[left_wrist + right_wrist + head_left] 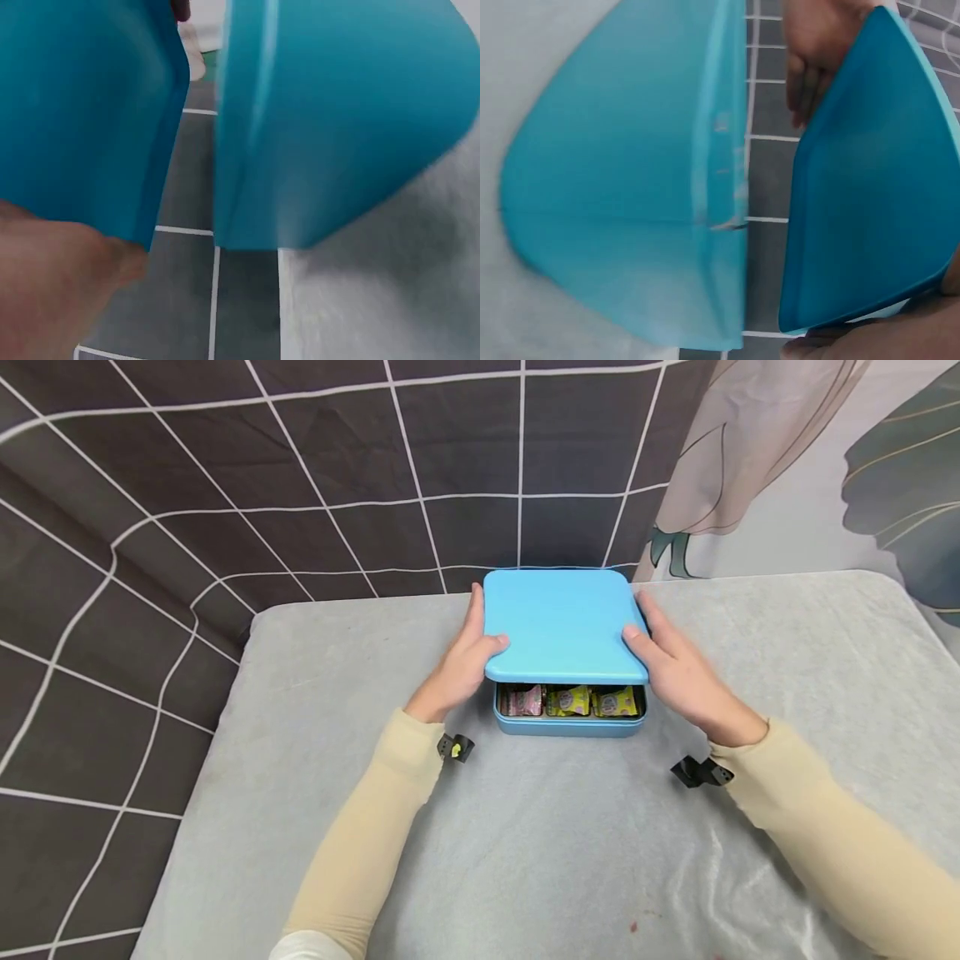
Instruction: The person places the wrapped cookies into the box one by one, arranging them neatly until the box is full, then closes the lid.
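A light blue lid (566, 622) is held above a blue rectangular box (570, 727) by both hands. My left hand (459, 664) grips its left edge, thumb on top. At the opposite edge my right hand (678, 672) holds it the same way. Both wrist views show a gap between the lid (75, 97) and the box (622, 172), so they are apart here. Through the front opening I see a pink wrapped piece (523, 700) and yellow wrapped pieces (570, 701) in separate sections. The lid covers the rest of the box's inside.
The box stands on a grey cloth-covered table (337, 693), near its back edge. Behind and to the left hangs a dark curtain (457, 452) with white grid lines. A patterned curtain (795, 468) hangs at back right. A small red speck (633, 927) lies near the front.
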The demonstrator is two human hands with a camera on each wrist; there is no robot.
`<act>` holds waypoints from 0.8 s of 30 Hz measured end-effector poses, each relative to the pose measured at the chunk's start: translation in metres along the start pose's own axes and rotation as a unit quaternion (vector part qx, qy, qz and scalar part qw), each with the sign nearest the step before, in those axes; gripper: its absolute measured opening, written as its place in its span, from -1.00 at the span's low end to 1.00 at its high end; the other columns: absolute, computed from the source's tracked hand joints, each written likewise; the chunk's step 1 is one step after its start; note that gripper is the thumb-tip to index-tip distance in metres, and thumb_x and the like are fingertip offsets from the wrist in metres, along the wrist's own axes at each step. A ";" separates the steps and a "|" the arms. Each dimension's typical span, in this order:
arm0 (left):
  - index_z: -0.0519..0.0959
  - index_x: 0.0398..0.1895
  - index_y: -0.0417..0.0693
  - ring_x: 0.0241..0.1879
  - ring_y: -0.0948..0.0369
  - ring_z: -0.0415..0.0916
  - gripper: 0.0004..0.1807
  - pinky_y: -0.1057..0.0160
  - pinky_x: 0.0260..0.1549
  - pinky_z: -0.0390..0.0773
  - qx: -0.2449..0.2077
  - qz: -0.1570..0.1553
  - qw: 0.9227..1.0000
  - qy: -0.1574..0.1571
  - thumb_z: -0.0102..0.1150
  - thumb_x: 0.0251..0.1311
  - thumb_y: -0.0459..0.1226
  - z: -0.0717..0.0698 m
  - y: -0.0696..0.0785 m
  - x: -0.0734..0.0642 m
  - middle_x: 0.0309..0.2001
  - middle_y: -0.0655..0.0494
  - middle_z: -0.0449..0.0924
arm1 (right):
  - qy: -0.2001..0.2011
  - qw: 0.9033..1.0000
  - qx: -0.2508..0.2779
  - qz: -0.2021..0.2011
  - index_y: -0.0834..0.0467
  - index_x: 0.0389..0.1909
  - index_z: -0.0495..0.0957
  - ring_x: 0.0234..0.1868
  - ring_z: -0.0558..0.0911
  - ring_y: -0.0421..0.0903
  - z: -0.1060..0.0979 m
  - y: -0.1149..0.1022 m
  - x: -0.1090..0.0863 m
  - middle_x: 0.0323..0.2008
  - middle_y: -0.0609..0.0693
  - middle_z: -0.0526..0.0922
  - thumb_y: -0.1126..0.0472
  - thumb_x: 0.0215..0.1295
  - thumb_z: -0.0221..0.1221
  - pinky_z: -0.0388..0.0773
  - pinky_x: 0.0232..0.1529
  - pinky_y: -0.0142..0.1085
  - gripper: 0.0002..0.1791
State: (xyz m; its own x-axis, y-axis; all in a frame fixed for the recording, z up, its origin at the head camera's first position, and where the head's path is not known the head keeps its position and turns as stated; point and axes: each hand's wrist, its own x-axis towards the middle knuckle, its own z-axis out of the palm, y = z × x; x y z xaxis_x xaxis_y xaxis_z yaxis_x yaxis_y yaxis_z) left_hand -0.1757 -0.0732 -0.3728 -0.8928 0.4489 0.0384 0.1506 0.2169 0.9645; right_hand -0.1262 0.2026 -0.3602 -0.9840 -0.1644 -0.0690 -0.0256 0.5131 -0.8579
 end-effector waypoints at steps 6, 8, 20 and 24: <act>-0.45 0.60 -0.11 0.52 0.43 -0.59 -0.11 0.28 0.46 -0.36 0.098 0.001 0.995 -0.027 -0.15 0.42 -0.24 0.001 -0.009 -0.002 0.60 0.19 -0.62 | -0.002 0.999 -0.023 -0.029 0.18 0.60 -0.42 0.59 -0.32 0.06 0.009 0.017 -0.004 0.60 0.13 -0.39 -0.03 0.65 -0.25 -0.32 0.51 0.06 -0.23; -0.43 0.60 -0.14 0.52 0.42 -0.58 -0.11 0.28 0.47 -0.35 0.107 0.012 0.994 -0.029 -0.15 0.40 -0.26 0.003 -0.013 -0.002 0.60 0.16 -0.61 | 0.003 0.999 -0.010 -0.043 0.19 0.60 -0.41 0.59 -0.33 0.07 0.013 0.023 -0.005 0.60 0.15 -0.40 0.04 0.65 -0.22 -0.34 0.51 0.05 -0.23; -0.41 0.59 -0.23 0.53 0.39 -0.60 -0.10 0.24 0.48 -0.32 0.161 0.056 0.985 -0.027 -0.16 0.36 -0.28 0.013 -0.040 -0.006 0.61 0.10 -0.62 | 0.029 0.995 -0.012 -0.092 0.31 0.59 -0.34 0.59 -0.33 0.10 0.029 0.041 -0.010 0.58 0.30 -0.36 0.18 0.62 -0.14 -0.36 0.51 0.02 -0.24; -0.42 0.59 -0.24 0.53 0.37 -0.61 -0.10 0.25 0.47 -0.33 0.171 0.050 0.983 -0.034 -0.17 0.36 -0.26 0.014 -0.045 -0.006 0.60 0.09 -0.63 | 0.029 0.995 -0.021 -0.096 0.32 0.58 -0.33 0.59 -0.33 0.12 0.030 0.042 -0.011 0.58 0.31 -0.36 0.17 0.62 -0.14 -0.36 0.51 0.04 -0.24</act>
State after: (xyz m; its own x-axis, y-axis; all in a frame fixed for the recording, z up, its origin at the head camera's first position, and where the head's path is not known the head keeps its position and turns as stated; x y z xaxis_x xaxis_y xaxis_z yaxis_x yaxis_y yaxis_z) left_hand -0.1715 -0.0736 -0.4199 -0.8370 0.5379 0.1002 0.3813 0.4421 0.8119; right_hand -0.1116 0.2009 -0.4111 -0.9685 -0.2155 0.1251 -0.2212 0.5123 -0.8298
